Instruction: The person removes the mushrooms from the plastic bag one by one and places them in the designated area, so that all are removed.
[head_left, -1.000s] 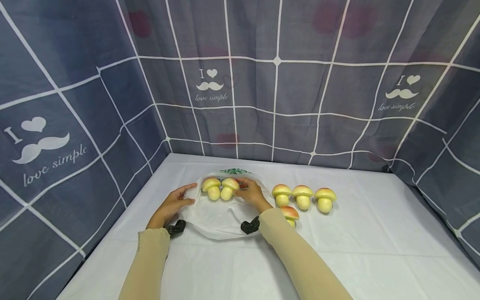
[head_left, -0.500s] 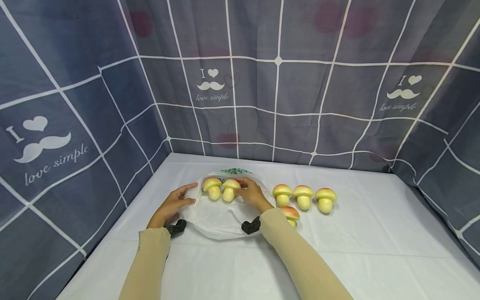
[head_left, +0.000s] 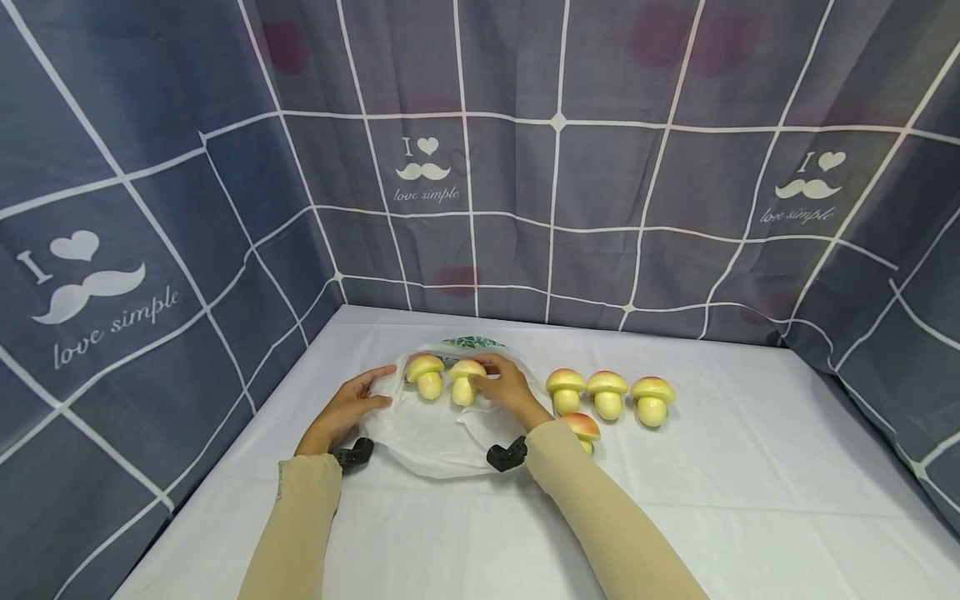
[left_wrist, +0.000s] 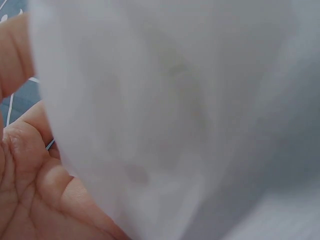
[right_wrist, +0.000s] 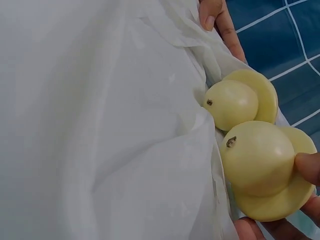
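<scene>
In the head view my right hand (head_left: 506, 387) grips a yellow toy mushroom (head_left: 463, 390) with a reddish cap, thumb and fingers around the cap, over a white plastic bag (head_left: 427, 437). A second toy mushroom (head_left: 429, 385) sits just left of it on the bag. The right wrist view shows the held mushroom (right_wrist: 260, 157) close up, stem end towards the camera. At the bag's left side, my left hand (head_left: 345, 410) touches the plastic, thumb and forefinger spread apart. White plastic fills most of the left wrist view and hides part of the left hand (left_wrist: 35, 185).
Several more toy mushrooms stand right of the bag: a row with one mushroom (head_left: 606, 393) in its middle, and a nearer mushroom (head_left: 581, 427) partly behind the right sleeve. A white cloth (head_left: 720, 483) covers the table. Dark gridded curtains (head_left: 510, 167) enclose the back and sides.
My right hand and its mushroom have shifted slightly right, widening the gap to the other mushroom on the bag. The left hand stays at the bag's side.
</scene>
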